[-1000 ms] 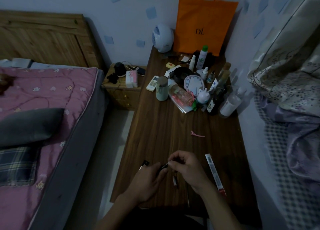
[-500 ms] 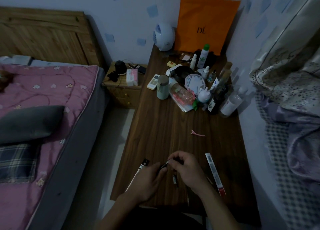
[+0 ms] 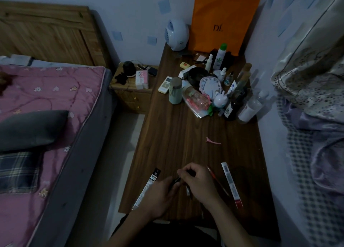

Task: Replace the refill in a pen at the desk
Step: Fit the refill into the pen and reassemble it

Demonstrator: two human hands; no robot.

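My brown desk [image 3: 176, 135] fills the middle of the picture, and it is dim here, so small things are hard to see. At the top of the desk sits a big crowd of bottles [image 3: 219, 90], well away from my hands. Low in the picture, my left hand [image 3: 160, 196] and my right hand [image 3: 199, 181] meet. Both are closed around a dark pen [image 3: 176, 180], my left curled on one end and my right pinching the other end with its fingertips. I think I am taking the pen apart or putting it together, but I cannot tell which. A long refill packet [image 3: 147, 189] lies at the lower left by my left hand, very near the desk edge, so a bump from my wrist could knock it to the floor. Another packet [image 3: 231, 184] lies at the lower right, with a thin red refill [image 3: 216, 179] beside it that could roll. A tiny pen part [image 3: 188, 190] lies just under my hands. It could get lost in the dark.
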